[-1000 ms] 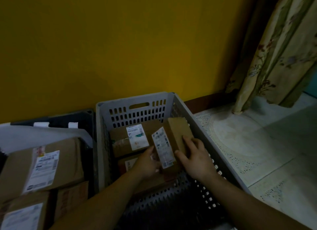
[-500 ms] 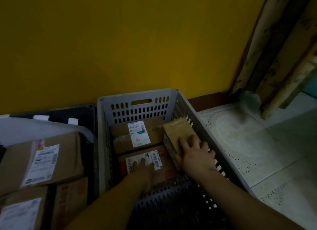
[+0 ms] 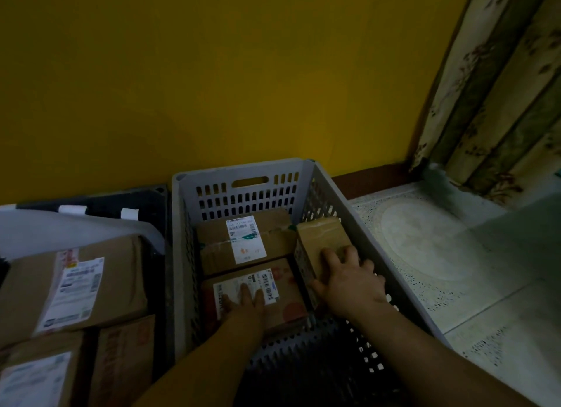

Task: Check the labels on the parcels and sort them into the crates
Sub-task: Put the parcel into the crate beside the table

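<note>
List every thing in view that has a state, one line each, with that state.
grey crate: holds three parcels, near end bare.
small parcel: set against the crate's right wall.
right hand: gripping the small parcel.
front parcel: flat, label up.
left hand: fingers flat on the front parcel.
back parcel: flat, label up.
dark crate: packed with labelled parcels.
curtain: hanging to the floor.

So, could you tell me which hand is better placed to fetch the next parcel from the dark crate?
Left, probably: the left hand lies flat nearest the dark crate, while the right hand holds the small parcel.
</note>
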Motion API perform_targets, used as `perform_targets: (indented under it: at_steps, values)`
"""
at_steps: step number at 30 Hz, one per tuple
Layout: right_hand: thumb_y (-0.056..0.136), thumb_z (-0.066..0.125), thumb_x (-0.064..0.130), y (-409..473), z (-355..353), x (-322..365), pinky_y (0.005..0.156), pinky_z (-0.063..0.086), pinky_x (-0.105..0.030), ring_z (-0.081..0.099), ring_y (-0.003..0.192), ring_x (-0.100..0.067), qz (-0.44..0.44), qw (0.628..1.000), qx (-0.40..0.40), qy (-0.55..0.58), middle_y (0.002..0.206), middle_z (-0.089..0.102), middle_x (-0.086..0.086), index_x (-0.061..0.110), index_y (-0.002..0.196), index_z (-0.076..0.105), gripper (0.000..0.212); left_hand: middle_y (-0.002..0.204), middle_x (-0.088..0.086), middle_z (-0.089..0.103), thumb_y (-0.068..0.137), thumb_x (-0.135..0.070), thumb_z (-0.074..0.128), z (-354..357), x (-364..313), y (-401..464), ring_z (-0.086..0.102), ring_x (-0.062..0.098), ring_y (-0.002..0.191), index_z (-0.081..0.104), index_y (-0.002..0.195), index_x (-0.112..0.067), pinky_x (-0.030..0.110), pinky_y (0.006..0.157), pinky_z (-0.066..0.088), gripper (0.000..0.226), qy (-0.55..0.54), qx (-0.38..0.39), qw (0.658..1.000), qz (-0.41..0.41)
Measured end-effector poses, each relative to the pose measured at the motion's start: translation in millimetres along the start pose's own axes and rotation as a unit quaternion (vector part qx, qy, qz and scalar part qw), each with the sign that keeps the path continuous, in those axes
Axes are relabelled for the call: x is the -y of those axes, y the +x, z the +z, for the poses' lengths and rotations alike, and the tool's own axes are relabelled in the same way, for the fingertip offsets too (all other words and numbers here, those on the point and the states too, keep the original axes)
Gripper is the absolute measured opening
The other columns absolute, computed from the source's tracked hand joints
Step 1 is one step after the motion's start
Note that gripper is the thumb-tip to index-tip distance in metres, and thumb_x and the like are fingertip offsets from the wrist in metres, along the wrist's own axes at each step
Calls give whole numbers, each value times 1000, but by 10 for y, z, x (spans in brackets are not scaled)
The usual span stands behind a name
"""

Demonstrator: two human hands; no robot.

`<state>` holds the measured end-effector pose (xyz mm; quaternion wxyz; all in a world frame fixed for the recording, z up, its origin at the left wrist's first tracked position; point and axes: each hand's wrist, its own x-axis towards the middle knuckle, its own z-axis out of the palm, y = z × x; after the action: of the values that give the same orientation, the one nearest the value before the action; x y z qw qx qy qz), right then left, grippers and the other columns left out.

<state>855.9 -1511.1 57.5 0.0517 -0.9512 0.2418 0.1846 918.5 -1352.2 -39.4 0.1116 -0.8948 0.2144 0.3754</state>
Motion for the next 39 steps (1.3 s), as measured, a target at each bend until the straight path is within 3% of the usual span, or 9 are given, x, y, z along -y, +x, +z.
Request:
perform_targets:
  at_steps: [5,10,18,22,25,29,33,39]
  values:
    - [85,47,70,-39,58,-8,102,33,-56,31,133,-40,-2,998,45,-43,150,18,-10,28,145,24,77,158,20,-18,100,-26,45,3,15,-11,0,59,138,-15,152,-15,61,110,26,80,16,-7,1000,6]
    - [92,36,65,54,189,-22,100,39,-56,34,131,-40,1,1000,19,3,147,22,-11,26,141,28,63,157,23,-20,97,-26,50,39,15,60,-2,58,139,-18,151,-13,62,111,25,87,30,3,999,11]
    - [94,40,61,313,539,57,107,31,-62,15,140,-47,-12,998,62,26,156,4,-11,30,150,7,72,158,15,-22,98,-26,50,-40,-1,-24,-4,56,140,-16,152,-18,61,108,30,86,16,18,1000,7]
    - [94,38,62,396,679,21,111,30,-58,11,140,-47,-12,995,93,33,160,-6,-9,32,153,-2,78,158,15,-21,97,-24,53,-51,2,-47,-1,54,141,-14,153,-19,58,108,30,88,28,13,999,11]
    - [95,36,62,446,740,17,114,24,-59,6,142,-48,-15,993,116,37,161,-14,-8,33,153,-9,79,160,16,-14,97,-26,52,-91,41,-74,5,51,141,-9,154,-20,57,111,28,83,44,-9,999,23]
    - [92,26,70,472,781,47,115,14,-61,-2,144,-48,-11,991,130,-3,160,-19,-10,31,152,-15,82,159,8,-22,96,-26,55,-160,75,-31,-15,52,141,-10,153,-33,67,111,18,86,-42,15,999,14]
    - [87,14,79,529,797,58,116,-6,-54,-16,147,-38,-71,989,83,-100,161,-14,-14,28,153,-13,88,156,5,-31,89,-39,65,-163,111,24,-22,51,139,-15,150,-38,67,112,13,101,-86,24,995,35]
    - [86,12,79,647,885,91,117,-11,-51,-21,146,-33,-105,984,87,-113,158,-26,-13,28,149,-26,89,156,4,-31,86,-51,64,-89,148,156,-22,50,140,-16,150,-38,67,113,12,103,-103,16,994,30]
